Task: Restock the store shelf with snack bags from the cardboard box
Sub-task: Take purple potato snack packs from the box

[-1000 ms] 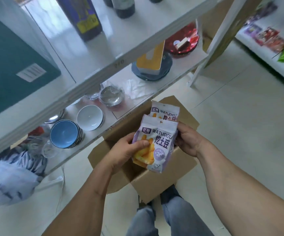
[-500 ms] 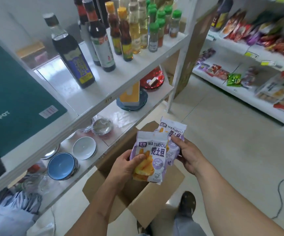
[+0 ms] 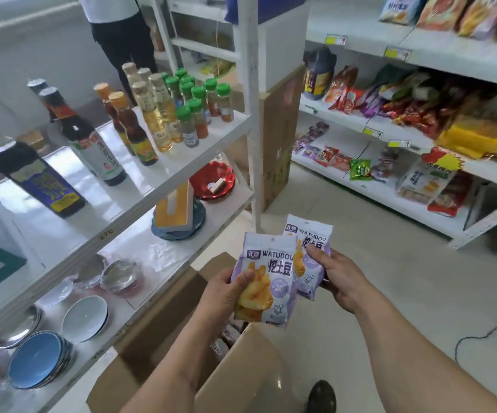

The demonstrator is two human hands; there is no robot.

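The purple snack bag (image 3: 266, 278) gripped in the left hand (image 3: 226, 296) reads "WATUDOU" above large Chinese characters and a "20" badge. The second bag (image 3: 309, 254), pinched in the right hand (image 3: 339, 278), shows "WATUDOU" too. Left of the hands, a shelf edge (image 3: 107, 234) bears "270".

Snack bags in hand: two, one in the left hand (image 3: 226, 296), the front bag (image 3: 266, 281), and one in the right hand (image 3: 341, 278), the rear bag (image 3: 311, 257). Cardboard box (image 3: 241, 374): one, open, a few more bags inside, count unclear. Green-capped jars (image 3: 195, 114): about ten. Blue plates (image 3: 37, 360): one stack. White bowl (image 3: 85, 317): one. Shoe (image 3: 321, 396): one.
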